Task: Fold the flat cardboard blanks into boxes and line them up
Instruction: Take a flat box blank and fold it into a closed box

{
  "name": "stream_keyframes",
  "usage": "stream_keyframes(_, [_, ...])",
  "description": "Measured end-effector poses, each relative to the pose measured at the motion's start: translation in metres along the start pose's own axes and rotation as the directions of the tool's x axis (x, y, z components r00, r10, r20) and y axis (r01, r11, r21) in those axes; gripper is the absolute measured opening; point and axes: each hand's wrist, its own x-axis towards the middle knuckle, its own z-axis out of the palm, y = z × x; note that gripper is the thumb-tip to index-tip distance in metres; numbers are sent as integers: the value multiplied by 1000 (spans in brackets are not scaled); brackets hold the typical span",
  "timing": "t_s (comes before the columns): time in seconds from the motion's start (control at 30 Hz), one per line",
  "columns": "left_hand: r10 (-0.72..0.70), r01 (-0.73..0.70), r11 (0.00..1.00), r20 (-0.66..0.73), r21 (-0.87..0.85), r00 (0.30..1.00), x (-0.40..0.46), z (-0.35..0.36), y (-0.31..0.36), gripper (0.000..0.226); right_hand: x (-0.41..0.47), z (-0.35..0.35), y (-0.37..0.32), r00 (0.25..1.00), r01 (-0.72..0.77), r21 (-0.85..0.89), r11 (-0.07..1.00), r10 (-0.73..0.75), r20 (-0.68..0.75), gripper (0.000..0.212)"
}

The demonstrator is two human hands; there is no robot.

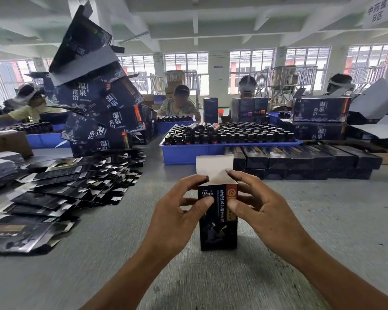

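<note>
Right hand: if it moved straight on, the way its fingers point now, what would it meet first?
The right hand points left across the box it grips, so beyond the box it would probably meet the left hand first, though depth is unclear.

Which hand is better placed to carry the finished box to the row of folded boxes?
Right hand: it grips the box on the side nearer the row of folded boxes, far right.

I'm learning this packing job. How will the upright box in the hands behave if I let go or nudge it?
The box is tall on a narrow base, so it probably tips easily. It looks like thin card with its top flap open and seems empty, so likely light and easily dented. Both the left hand and right hand steady it near the top.
</note>
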Motion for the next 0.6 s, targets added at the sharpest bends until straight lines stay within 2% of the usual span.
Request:
stream_keyframes(0.17, [-6,6,1000,-1,-26,1000,0,-1,-1,38,-2,-1,-3,999,10,-59,998,-8,34,62])
stream_keyframes(0.33, [35,-35,999,-27,5,999,-1,1,2,26,-2,-2,-7,999,44,-162,986,-41,20,35])
stream_keyframes(0.47, [165,-158,985,-112,68,980,-1,2,8,21,-3,2,-13,987,147,-88,985,-152,-53,29])
stream_keyframes(0.6, [152,-145,988,-132,61,980,0,2,10,26,-4,3,-13,984,143,-37,989,-146,-99,26])
